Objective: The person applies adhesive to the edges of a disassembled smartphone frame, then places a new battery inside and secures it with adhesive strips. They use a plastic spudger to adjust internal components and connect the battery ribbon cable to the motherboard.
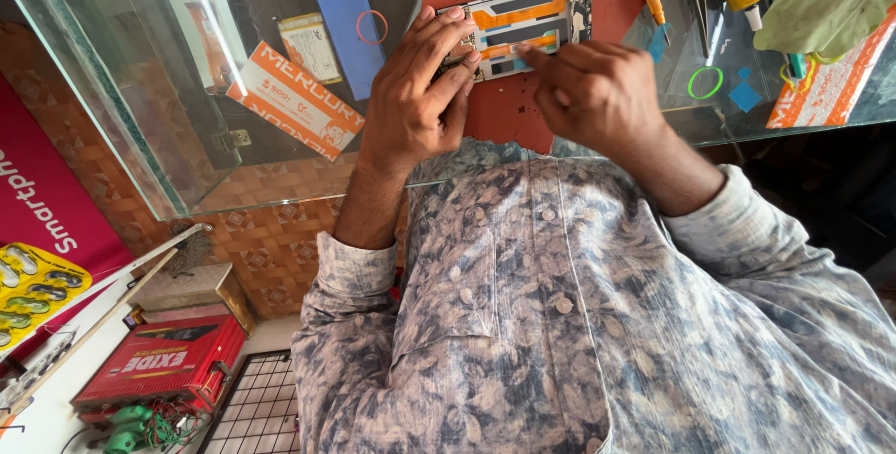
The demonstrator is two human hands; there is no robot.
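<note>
Left hand is clamping the opened phone steady on the red mat while right hand is pinching, fingers closed, at its orange flex strip.

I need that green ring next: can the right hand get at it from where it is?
Probably yes. The green ring lies in the open on the glass counter, just beside the right hand, with nothing between them; that hand's fingers only touch the opened phone.
</note>
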